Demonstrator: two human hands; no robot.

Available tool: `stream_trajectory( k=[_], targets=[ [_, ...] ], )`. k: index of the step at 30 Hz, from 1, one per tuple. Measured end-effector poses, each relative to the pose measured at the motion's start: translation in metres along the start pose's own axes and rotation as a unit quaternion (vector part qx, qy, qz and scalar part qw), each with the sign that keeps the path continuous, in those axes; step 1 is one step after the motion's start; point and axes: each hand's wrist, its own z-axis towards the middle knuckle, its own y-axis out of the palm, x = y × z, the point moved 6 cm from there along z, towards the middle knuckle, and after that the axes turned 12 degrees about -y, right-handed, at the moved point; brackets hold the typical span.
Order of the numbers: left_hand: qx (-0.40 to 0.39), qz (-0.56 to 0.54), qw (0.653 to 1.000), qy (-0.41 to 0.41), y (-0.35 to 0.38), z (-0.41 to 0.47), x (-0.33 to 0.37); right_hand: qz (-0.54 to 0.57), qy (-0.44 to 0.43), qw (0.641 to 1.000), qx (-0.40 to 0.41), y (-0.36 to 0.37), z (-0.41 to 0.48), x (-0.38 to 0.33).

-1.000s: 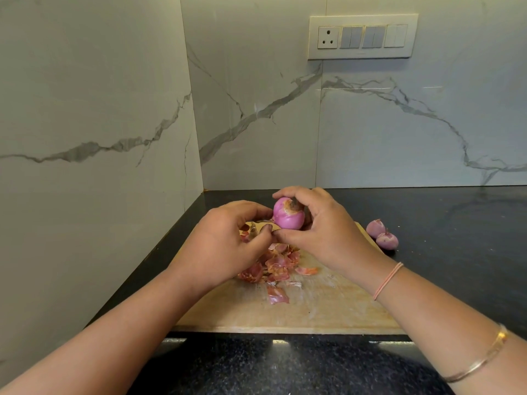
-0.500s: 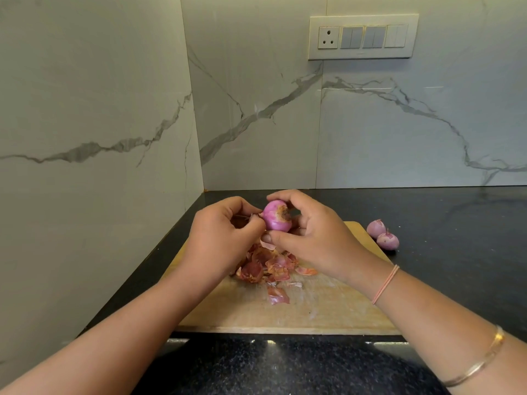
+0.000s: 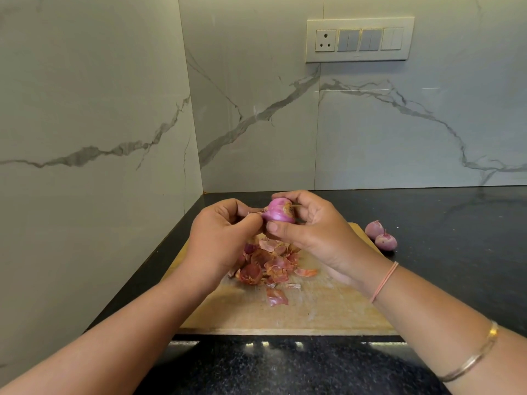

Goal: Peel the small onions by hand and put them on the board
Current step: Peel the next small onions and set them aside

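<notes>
A small purple onion (image 3: 278, 213) is held in the air above the far part of the wooden board (image 3: 322, 312). My right hand (image 3: 316, 232) grips it between thumb and curled fingers, its brown root end turned up and right. My left hand (image 3: 221, 238) pinches a thin strip of skin at the onion's left side. Under both hands a heap of dry reddish peels (image 3: 268, 265) lies on the board. Two more small onions (image 3: 380, 234) rest on the black counter just right of the board.
The board lies on a black counter (image 3: 442, 252) in a corner between two marble walls. The left wall (image 3: 85, 166) stands close to the board's left edge. A switch panel (image 3: 359, 39) is on the back wall.
Both hands have turned the onion a little and lifted it slightly; my left hand's fingers have moved from below the onion to its left side and now pinch a strip of skin.
</notes>
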Motion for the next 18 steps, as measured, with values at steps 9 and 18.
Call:
stream_trajectory(
  k=[9, 18],
  targets=[
    [0.012, 0.021, 1.0, 0.015, -0.0005, -0.0014, 0.002, 0.088, 0.034, 0.995, -0.022, 0.0001, -0.0029, -0.0019],
    [-0.008, 0.014, 0.999, 0.036, 0.0016, -0.0032, 0.0019, 0.033, 0.026, 0.999, -0.028, -0.0048, -0.0002, 0.0019]
  ],
)
